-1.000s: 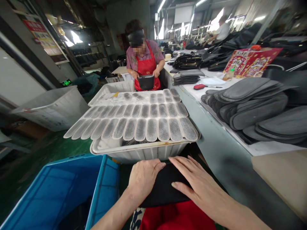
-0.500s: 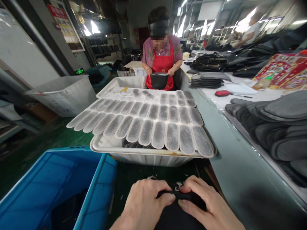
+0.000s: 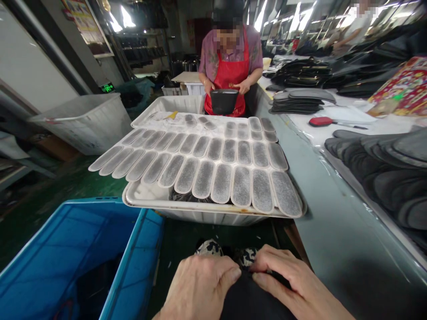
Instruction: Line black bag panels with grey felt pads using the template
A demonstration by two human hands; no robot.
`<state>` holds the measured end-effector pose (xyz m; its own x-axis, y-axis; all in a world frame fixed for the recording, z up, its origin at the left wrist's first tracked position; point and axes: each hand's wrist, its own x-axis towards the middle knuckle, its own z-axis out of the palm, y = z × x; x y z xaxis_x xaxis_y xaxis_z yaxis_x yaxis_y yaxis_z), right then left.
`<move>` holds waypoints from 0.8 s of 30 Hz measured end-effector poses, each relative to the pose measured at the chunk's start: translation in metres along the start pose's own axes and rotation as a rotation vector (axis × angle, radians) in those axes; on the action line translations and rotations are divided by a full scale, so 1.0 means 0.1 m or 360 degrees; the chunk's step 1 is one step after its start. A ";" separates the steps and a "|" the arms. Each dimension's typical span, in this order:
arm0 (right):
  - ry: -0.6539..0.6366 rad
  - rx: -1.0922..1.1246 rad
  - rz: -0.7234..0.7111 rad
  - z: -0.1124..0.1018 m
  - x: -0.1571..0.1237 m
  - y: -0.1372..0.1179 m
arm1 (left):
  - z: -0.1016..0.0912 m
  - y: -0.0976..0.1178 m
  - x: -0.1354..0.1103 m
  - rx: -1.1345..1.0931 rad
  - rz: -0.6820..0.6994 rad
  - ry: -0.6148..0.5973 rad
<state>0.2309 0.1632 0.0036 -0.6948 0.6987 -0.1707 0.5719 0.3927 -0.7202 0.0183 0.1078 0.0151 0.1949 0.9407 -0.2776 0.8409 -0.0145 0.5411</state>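
Grip of left hand (image 3: 200,286) and right hand (image 3: 295,289) closed on black fabric piece (image 3: 251,301).

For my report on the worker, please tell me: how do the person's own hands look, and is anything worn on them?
Both the left hand and the right hand are bare: no gloves, rings, watch or bracelet in view. No sleeve shows at either wrist; the forearms are mostly cut off by the lower edge of the picture.
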 end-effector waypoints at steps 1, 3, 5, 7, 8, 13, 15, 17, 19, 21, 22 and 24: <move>0.0080 -0.0116 -0.0102 -0.01 -0.02 0.00 | -0.02 -0.01 -0.02 0.0078 0.0031 0.0107; 0.0299 -0.0463 -0.0346 0.02 -0.06 -0.02 | -0.02 -0.01 -0.06 0.0290 0.0128 0.0470; 0.0456 -0.0853 -0.0591 0.10 -0.07 -0.06 | 0.09 0.03 -0.09 0.0517 0.0317 0.0817; 0.0510 -0.1121 -0.0754 0.23 -0.07 -0.10 | 0.30 0.08 -0.11 0.0648 0.0523 0.0991; 0.0524 -0.1202 -0.0791 0.30 -0.07 -0.11 | 0.42 0.10 -0.12 0.0648 0.0574 0.1083; 0.0562 -0.1218 -0.0627 0.44 -0.26 -0.01 | 0.69 -0.01 -0.34 0.0061 0.0172 0.1004; 0.0591 -0.1101 -0.0426 0.42 -0.38 0.06 | 0.61 -0.11 -0.48 -0.0121 0.0010 0.0820; 0.0617 -0.1005 -0.0274 0.42 -0.48 0.12 | 0.53 -0.18 -0.58 -0.0199 -0.0126 0.0784; 0.0604 -0.0928 -0.0216 0.41 -0.53 0.15 | 0.48 -0.19 -0.62 -0.0302 -0.0202 0.0830; 0.0524 -0.0797 -0.0201 0.37 -0.53 0.14 | 0.45 -0.18 -0.63 -0.0477 -0.0191 0.0860; 0.0432 -0.0678 -0.0157 0.33 -0.52 0.12 | 0.43 -0.17 -0.63 -0.0601 -0.0165 0.0850; 0.0224 -0.0274 0.0005 0.20 -0.48 0.06 | 0.42 -0.18 -0.67 -0.0982 -0.0163 0.0850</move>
<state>0.2592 0.1202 -0.0057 -0.6322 0.7718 -0.0683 0.6481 0.4785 -0.5924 0.0119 0.0308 -0.0097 -0.2652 0.9640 -0.0186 0.3822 0.1229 0.9159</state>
